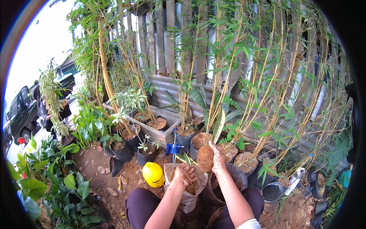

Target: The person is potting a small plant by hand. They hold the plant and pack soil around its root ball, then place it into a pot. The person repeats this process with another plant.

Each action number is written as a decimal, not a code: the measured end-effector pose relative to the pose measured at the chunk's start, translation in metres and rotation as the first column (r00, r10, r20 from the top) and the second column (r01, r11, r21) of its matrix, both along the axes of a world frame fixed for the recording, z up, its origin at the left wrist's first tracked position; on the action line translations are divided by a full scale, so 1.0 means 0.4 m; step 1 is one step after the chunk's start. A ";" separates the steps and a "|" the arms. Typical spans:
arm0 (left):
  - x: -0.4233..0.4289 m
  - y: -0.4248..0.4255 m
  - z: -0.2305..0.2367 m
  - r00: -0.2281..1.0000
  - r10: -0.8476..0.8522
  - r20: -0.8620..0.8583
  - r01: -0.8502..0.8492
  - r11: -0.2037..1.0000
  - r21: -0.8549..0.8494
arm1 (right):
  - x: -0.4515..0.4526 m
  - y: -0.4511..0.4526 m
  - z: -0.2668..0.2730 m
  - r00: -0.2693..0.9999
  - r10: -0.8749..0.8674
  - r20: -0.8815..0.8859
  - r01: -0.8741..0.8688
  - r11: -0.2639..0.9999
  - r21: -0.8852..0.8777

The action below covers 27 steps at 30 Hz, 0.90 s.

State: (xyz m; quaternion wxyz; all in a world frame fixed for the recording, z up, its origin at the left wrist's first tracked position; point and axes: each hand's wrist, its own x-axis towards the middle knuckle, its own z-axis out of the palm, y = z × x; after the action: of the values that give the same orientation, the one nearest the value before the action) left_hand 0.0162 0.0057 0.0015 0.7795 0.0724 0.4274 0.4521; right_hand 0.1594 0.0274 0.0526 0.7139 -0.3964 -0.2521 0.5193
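Observation:
My right hand (218, 158) holds a brown coir-fibre ball (205, 159) against its palm, with the fingers pointing up. Its skin is specked with soil. Below it stands a dark plastic grow bag (242, 175), partly hidden by my right forearm. My left hand (184, 175) is over the mouth of a clear plastic bag (188, 203) that contains brown fibrous matter. Its soiled fingers are loosely curled and a little apart, and I see no object in them. Both bags stand between my knees.
A yellow plastic bottle (153, 174) stands left of the clear bag. A blue spray-pump head (173, 149) with a tube is behind it. Potted bamboo (186, 130) and a concrete trough (160, 137) line the fence. Leafy plants (74, 197) crowd the left; a black pot (273, 192) lies right.

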 end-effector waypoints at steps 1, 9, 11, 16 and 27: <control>0.004 -0.008 0.018 0.996 -0.011 0.093 0.015 0.999 -0.039 | 0.004 0.008 -0.010 0.988 -0.062 0.143 0.059 0.998 0.023; 0.005 -0.030 0.054 0.839 -0.130 0.528 0.033 0.981 0.189 | -0.055 0.000 -0.075 0.939 -0.034 0.341 -0.003 0.994 0.108; 0.010 -0.024 0.044 0.902 -0.097 0.421 0.022 0.983 0.181 | -0.066 -0.004 -0.068 0.980 0.056 0.191 -0.065 0.997 0.040; 0.021 -0.011 0.035 0.947 -0.025 0.321 -0.039 0.981 0.191 | -0.075 -0.020 -0.049 0.979 0.168 0.116 -0.173 0.984 0.035; -0.003 -0.023 0.084 0.939 -0.154 0.308 0.067 0.960 0.273 | -0.061 -0.031 -0.012 0.925 0.375 0.055 -0.370 0.925 -0.087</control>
State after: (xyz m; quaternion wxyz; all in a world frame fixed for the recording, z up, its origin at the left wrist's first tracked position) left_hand 0.0152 -0.0036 0.0350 0.8477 0.1216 0.2249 0.4648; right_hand 0.1348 0.0148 0.0479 0.5775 -0.3858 -0.3282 0.6403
